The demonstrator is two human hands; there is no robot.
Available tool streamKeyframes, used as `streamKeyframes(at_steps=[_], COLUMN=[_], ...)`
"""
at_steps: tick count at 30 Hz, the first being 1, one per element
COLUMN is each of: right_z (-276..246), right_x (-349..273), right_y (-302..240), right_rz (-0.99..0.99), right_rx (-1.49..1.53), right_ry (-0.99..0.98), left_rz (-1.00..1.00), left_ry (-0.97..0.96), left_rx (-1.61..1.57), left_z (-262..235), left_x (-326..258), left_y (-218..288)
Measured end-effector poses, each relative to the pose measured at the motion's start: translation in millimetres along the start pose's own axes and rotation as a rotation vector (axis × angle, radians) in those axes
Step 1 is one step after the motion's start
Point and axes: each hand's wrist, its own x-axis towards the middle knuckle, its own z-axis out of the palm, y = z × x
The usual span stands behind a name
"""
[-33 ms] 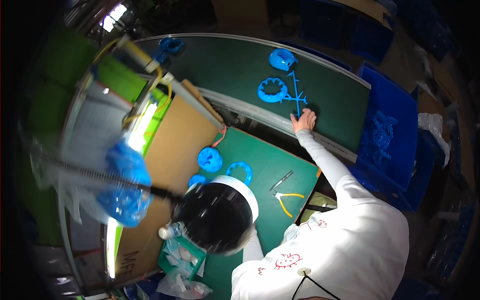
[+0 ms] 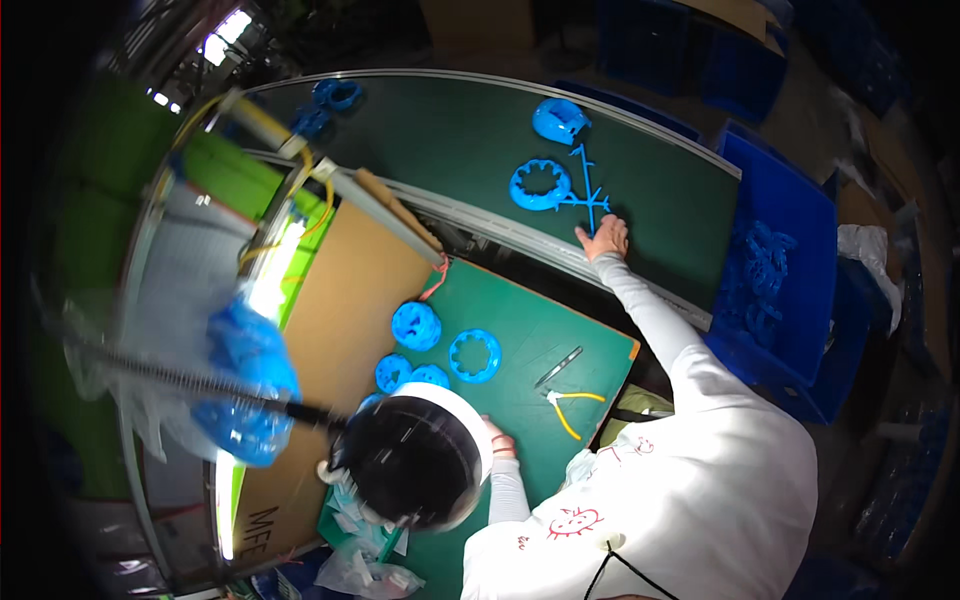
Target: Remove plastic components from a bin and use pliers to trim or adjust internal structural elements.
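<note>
Far L of frame: clear bag full of blue pcs, w/ thin dark lamp arm crossing it. Upper L: few blue parts on dark green upper surface. Lower L-ctr: green box holding white & clear plastic. Next R, black lamp head w/ white rim, hiding part of lower surface. Above it: several round blue shells, flat blue ring just R of them. Lower ctr: L hand, partly behind lamp head; can't tell its grip or if it has anything. Upper ctr: toothed blue ring, below blue cup-shaped piece. R of ctr: tweezers lying diag., then yellow-handled pliers, handles spread. Upper R-ctr: blue sprue flat on upper surface, apparently joined to toothed blue ring. R hand at its lower tip, thumb & fingers bent about it; can't tell if grip's pinched tight or merely touching. Far R: blue bin w/ loose blue pcs inside.
</note>
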Motion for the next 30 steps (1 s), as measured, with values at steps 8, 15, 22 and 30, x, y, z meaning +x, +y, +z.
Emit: streamKeyframes(at_steps=[8, 15, 22, 30], right_z=[5, -82, -152, -31], right_x=[19, 41, 164, 267], right_y=[96, 151, 167, 20], right_rz=[-0.294, -0.466, -0.394, -0.818], right_rx=[0.197, 0.091, 0.043, -0.212], right_ry=[-0.066, 0.052, 0.315, -0.066], left_rz=[1.147, 1.775, 1.455, 1.016], left_ry=[-0.606, -0.772, -0.660, -0.274], left_rx=[0.234, 0.458, 0.188, 0.727], left_z=[178, 312, 204, -10], left_x=[-205, -202, -194, -170], left_y=[254, 316, 314, 146])
